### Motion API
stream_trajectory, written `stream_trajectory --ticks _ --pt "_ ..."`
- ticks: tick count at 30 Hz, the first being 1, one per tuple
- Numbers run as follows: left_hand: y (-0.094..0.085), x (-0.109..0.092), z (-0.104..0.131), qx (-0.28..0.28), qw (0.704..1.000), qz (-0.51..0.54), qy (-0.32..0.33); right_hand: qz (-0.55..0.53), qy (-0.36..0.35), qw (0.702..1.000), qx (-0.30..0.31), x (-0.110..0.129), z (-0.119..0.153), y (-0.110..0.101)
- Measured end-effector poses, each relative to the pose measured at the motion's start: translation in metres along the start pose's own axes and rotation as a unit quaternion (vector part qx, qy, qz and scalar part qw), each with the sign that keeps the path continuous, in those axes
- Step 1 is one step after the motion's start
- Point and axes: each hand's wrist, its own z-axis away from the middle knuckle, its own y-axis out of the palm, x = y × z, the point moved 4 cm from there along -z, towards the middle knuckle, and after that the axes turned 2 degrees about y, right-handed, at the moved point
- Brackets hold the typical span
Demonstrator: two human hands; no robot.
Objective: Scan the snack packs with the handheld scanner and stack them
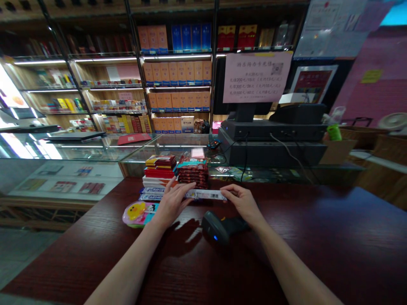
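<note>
A narrow white packet (206, 194) is stretched level between my hands above the dark red counter (178, 271). My left hand (173, 201) pinches its left end, and my right hand (240, 201) grips the right end between thumb and fingers. Below it lies a black barcode scanner (216, 228) with a blue light. Behind my left hand are blue-and-white packets (149, 195), a pile of red and yellow packs (159, 167) and a stack of dark red packets (193, 174). A pink and teal pack with a yellow duck (136, 210) rests left of my left hand.
A black register (273, 148) with cables stands at the back right, below a screen carrying a pink printed notice (256, 80). A glass display case (73, 178) is on the left. Shelves of boxes (179, 73) line the back wall.
</note>
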Motion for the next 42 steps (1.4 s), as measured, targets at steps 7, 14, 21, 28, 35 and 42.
stream_trajectory --ticks 7,14,21,28,35,42 --pt "-0.004 0.003 0.002 -0.001 1.0 -0.014 0.0 0.028 0.014 0.999 0.023 -0.001 0.001 -0.007" --pt "-0.015 0.014 0.006 -0.018 0.999 -0.038 -0.024 0.061 -0.004 0.997 0.055 0.002 0.004 -0.013" --pt "-0.026 0.026 0.011 -0.031 0.997 -0.054 -0.047 0.101 0.041 0.975 0.193 0.012 0.018 -0.025" --pt "-0.034 0.034 0.015 -0.038 0.995 -0.074 -0.06 0.213 0.033 0.93 0.297 0.006 0.033 -0.031" --pt "-0.039 0.039 0.018 -0.045 0.992 -0.084 -0.078 0.328 -0.058 0.888 0.318 -0.001 0.037 -0.018" --pt "-0.039 0.041 0.019 -0.039 0.99 -0.099 -0.091 0.357 -0.053 0.884 0.297 -0.004 0.037 -0.014"
